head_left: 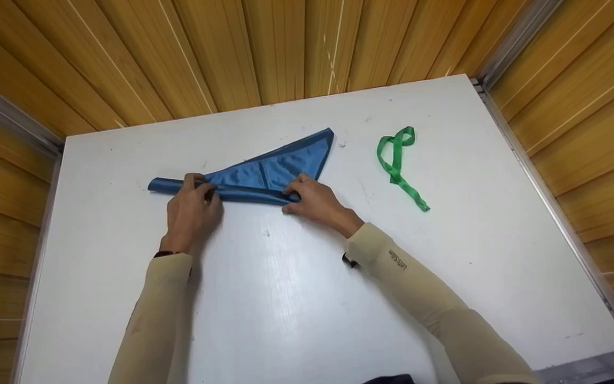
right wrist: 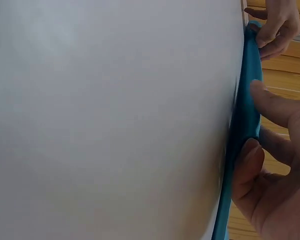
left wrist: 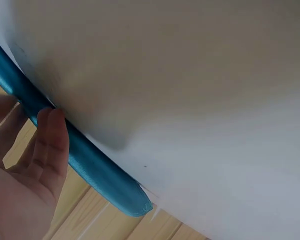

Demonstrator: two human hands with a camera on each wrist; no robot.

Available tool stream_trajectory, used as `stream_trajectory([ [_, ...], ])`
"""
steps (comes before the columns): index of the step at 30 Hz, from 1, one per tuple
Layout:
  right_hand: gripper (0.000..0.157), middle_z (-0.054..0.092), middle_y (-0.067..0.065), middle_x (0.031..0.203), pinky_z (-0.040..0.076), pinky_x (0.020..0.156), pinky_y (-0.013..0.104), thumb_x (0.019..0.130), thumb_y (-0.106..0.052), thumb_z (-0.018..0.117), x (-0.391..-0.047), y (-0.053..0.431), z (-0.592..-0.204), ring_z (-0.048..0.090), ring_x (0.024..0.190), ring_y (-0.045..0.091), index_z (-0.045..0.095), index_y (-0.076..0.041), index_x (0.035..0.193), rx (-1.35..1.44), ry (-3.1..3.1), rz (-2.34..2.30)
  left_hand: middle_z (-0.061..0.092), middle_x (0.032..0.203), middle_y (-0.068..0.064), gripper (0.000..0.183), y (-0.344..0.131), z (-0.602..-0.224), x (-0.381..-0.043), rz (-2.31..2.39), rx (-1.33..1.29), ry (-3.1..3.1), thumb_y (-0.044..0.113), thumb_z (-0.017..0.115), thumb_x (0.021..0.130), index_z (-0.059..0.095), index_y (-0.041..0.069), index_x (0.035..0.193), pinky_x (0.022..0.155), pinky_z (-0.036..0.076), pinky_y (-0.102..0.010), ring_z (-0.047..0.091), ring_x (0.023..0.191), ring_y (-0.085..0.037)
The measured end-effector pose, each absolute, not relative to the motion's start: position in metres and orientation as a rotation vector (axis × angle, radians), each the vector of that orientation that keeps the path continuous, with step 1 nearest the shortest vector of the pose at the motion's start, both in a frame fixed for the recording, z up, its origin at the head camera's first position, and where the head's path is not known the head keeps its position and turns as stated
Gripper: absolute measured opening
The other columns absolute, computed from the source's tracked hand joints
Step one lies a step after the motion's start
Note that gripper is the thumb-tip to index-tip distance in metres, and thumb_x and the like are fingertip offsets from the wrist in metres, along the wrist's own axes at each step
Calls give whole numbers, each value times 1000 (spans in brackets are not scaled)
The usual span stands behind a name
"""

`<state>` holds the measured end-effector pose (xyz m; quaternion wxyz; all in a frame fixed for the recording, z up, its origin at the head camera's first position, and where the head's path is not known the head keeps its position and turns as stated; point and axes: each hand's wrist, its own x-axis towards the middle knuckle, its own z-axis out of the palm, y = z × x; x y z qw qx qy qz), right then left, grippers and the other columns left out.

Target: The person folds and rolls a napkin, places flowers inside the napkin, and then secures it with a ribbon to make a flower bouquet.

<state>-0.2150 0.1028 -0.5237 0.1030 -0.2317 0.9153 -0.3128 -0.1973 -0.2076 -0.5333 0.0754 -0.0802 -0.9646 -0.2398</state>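
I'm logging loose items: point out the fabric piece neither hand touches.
The green ribbon; the left hand and right hand both hold the blue cloth.

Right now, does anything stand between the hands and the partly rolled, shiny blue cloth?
Nothing visible does: the left hand and the right hand both hold the shiny blue cloth directly, along its rolled edge. The flat green ribbon lies apart, to the right.
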Motion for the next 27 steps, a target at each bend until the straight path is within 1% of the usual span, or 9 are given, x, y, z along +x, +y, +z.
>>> stream_trajectory([
  [4,29,69,14,117,52,95,41,102,-21,75,-216,105,-525,66,106,27,76,-3,125,-691,2665,-986,58,128,-21,35,-210,-531,-196,-758,-262,-2935,15,73,100,72,-4,130,94,52,-55,64,110,-39],
  [7,25,73,12,112,54,84,38,107,-19,68,-217,106,-527,68,94,24,73,-3,126,-607,2588,-1112,64,119,-19,28,-211,-530,-196,-772,-280,-2925,10,71,103,70,-2,129,92,52,-54,66,104,-36],
  [10,21,71,9,105,50,76,35,108,-19,67,-217,108,-527,62,84,20,70,-4,122,-528,2565,-1206,69,114,-17,19,-210,-530,-197,-772,-273,-2886,7,67,105,67,0,123,88,53,-53,68,98,-35],
  [12,17,68,9,102,49,75,35,107,-18,67,-218,108,-527,60,83,21,69,-4,116,-515,2612,-1215,70,117,-18,16,-208,-531,-197,-739,-262,-2862,5,64,106,67,1,121,87,54,-53,69,98,-36],
  [15,15,67,10,105,50,83,38,107,-15,66,-218,109,-526,60,93,23,74,-3,111,-527,2714,-1157,65,127,-21,18,-204,-532,-197,-676,-233,-2846,2,62,107,72,-1,121,88,55,-55,68,106,-40],
  [19,19,71,13,111,53,89,40,109,-11,61,-217,108,-525,66,101,26,74,0,118,-501,2707,-1140,53,136,-24,27,-197,-532,-197,-682,-156,-2867,11,63,106,74,-2,128,96,52,-56,61,118,-41],
  [23,19,73,13,109,53,86,38,109,-10,60,-214,107,-526,67,96,25,68,1,122,-460,2640,-1197,50,127,-21,38,-191,-530,-197,-758,-45,-2879,21,69,105,70,-5,133,93,50,-53,58,110,-36],
  [25,17,71,12,106,52,84,38,108,-11,62,-213,106,-526,64,93,24,69,0,119,-476,2646,-1180,53,121,-21,37,-190,-529,-198,-806,23,-2862,21,68,105,71,-4,133,89,50,-53,60,106,-36],
  [27,16,68,12,104,51,82,37,107,-14,65,-211,105,-526,61,93,24,72,-1,114,-506,2671,-1144,60,120,-22,35,-189,-529,-199,-873,91,-2841,21,66,107,72,-2,132,89,51,-53,63,107,-38],
])
